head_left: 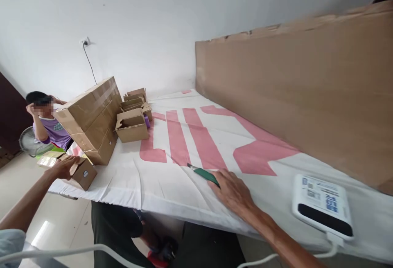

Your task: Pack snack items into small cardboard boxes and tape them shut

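Note:
My right hand rests on the white and red cloth that covers the table, its fingers closed round the green handle of a utility knife whose blade points left. My left hand reaches out to the table's left edge and lies on the flap of a small open cardboard box, fingers bent over it.
A stack of large taped cartons stands at the left, several small open boxes behind it. A tall cardboard sheet leans along the right. A white power bank with its cable lies near right. Another person sits beyond the table's left end.

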The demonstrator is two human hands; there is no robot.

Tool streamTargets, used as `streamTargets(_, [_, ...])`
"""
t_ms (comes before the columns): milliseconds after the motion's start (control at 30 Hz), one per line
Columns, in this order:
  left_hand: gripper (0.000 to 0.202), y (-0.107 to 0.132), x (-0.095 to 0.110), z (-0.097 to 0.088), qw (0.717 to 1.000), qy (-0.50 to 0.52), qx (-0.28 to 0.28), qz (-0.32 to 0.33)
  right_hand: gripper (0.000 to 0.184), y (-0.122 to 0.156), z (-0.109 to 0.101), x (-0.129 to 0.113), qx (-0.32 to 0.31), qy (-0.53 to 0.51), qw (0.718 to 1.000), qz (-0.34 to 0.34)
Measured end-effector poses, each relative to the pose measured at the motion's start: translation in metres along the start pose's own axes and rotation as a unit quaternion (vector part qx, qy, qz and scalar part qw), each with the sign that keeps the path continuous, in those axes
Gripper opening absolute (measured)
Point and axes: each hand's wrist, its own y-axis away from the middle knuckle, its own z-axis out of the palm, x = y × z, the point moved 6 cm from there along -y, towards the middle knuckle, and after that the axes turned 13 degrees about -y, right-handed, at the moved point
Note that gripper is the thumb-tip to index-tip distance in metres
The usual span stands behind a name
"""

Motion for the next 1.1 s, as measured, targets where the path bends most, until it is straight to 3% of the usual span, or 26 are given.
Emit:
streamTargets(100, [0.079,-0.004,0.010,-0.007,0.998,0.044,0.028,0.017,0.015,-0.001,0.001,0.000,-0.004,0.001,1.000,0.003])
streamTargets(200, [0.066,-0.005,0.045,-0.025,0.996,0.069,0.051,0.025,0.016,-0.002,0.003,0.000,-0.007,0.002,1.000,0.007])
streamTargets(300, [0.058,-0.001,0.108,-0.050,0.990,0.069,0.113,0.045,0.018,-0.005,0.001,-0.006,0.019,-0.036,0.999,0.013])
streamTargets(433, [0.046,0.008,0.206,-0.082,0.972,0.079,0.207,0.074,0.019,-0.015,-0.006,-0.030,0.067,-0.166,0.983,0.039])
streamTargets(533, [0.053,0.014,0.248,-0.096,0.944,0.165,0.254,0.131,0.028,-0.023,-0.005,-0.059,0.037,-0.304,0.950,0.067])
streamTargets(567, [0.054,0.015,0.250,-0.098,0.932,0.204,0.268,0.136,0.034,-0.025,-0.003,-0.070,0.018,-0.358,0.931,0.073])
streamTargets(633, [0.048,0.014,0.234,-0.093,0.909,0.279,0.293,0.102,0.045,-0.025,-0.002,-0.090,-0.011,-0.458,0.885,0.082])
streamTargets(733, [0.036,0.010,0.190,-0.065,0.883,0.370,0.288,-0.004,0.056,-0.020,0.000,-0.114,-0.043,-0.562,0.820,0.102])
streamTargets(800, [0.034,0.008,0.172,-0.042,0.858,0.445,0.255,-0.031,0.060,-0.018,0.001,-0.126,-0.056,-0.600,0.790,0.116])
streamTargets(933, [0.052,0.011,0.167,-0.007,0.773,0.598,0.204,-0.061,0.060,-0.016,-0.001,-0.145,-0.061,-0.623,0.771,0.116])
streamTargets(1100, [0.074,0.022,0.183,0.008,0.692,0.690,0.194,-0.088,0.062,-0.018,-0.004,-0.157,-0.071,-0.621,0.773,0.105])
